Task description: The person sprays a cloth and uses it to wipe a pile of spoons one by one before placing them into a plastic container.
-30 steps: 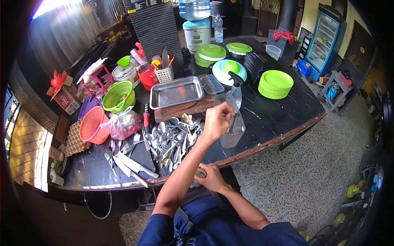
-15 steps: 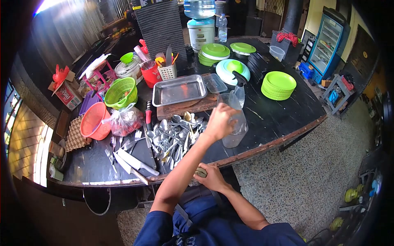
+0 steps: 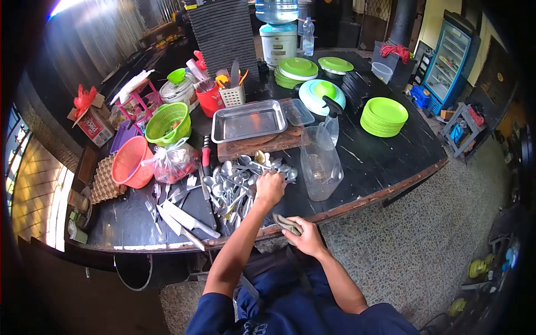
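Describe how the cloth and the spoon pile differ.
The cloth is dull; the spoon pile is shiny, mostly silver. The right hand holds the cloth; the spoon pile lies on the table. The cloth is a small bundle; the spoon pile spreads much wider. Each has a hand at it.

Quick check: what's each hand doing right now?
Left hand: at the cutlery pile, fingertips hidden; cannot tell if it grips anything.
Right hand: closed, holding a folded cloth.

I log: green basket (image 3: pixel 167 139); orange basin (image 3: pixel 143 178); egg tray (image 3: pixel 108 184); water dispenser (image 3: pixel 279 47); blue-framed fridge (image 3: pixel 460 67), standing beyond the tabletop (image 3: pixel 371 163).
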Tool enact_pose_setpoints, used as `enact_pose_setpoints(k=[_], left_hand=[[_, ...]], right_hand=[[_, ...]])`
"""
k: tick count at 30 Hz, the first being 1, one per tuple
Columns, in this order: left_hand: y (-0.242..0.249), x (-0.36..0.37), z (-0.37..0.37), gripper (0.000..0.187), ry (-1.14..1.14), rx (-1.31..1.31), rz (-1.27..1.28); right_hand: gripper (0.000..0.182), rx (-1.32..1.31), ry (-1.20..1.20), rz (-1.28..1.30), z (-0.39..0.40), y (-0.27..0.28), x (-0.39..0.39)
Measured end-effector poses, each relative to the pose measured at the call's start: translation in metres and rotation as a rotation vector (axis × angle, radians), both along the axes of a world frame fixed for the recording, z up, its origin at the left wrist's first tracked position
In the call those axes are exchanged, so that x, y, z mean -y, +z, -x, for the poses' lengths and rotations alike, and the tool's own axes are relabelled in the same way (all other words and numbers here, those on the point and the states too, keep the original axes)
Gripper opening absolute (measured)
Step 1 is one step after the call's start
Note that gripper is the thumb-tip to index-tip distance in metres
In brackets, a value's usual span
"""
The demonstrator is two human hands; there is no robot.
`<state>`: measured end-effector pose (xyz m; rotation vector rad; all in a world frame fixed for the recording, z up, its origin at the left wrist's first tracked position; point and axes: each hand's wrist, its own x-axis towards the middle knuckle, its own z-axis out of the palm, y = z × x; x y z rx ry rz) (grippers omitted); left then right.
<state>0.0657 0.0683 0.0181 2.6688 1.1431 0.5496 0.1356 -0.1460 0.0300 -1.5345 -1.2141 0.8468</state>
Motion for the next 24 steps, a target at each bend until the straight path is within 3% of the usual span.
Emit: enact_pose_setpoints(k=[5,8,11,13,17,18,21,24], left_hand=[[-0.011,-0.008,-0.002,0.016,0.007,0.087,-0.064],[-0.012,-0.016,-0.001,0.017,-0.046,-0.010,-0.146],[-0.012,-0.029,-0.001,0.018,-0.074,0.195,0.006],[0.001,-0.034,0.000,0.019,0.030,0.334,0.214],[0.046,-0.045,0.013,0.020,0.122,0.542,0.377],[0.045,-0.051,0.015,0.018,0.127,0.744,0.556],[0.040,-0.059,0.031,0.016,0.094,1.131,0.679],[0.053,-0.037,0.051,0.014,0.247,1.287,0.773]], right_hand=[[0.037,0.001,-0.023,-0.014,-0.002,-0.010,0.003],[0.037,0.002,-0.033,0.000,-0.002,-0.003,0.003],[0.036,0.028,-0.041,-0.005,-0.004,-0.001,0.004],[0.036,0.040,-0.043,-0.015,-0.005,0.000,0.005],[0.036,-0.021,-0.055,0.000,-0.009,-0.003,0.005],[0.037,-0.029,-0.062,-0.013,-0.010,-0.005,0.004],[0.037,-0.045,-0.070,-0.036,-0.010,-0.005,0.004],[0.036,-0.098,-0.104,-0.038,-0.006,0.000,0.002]])
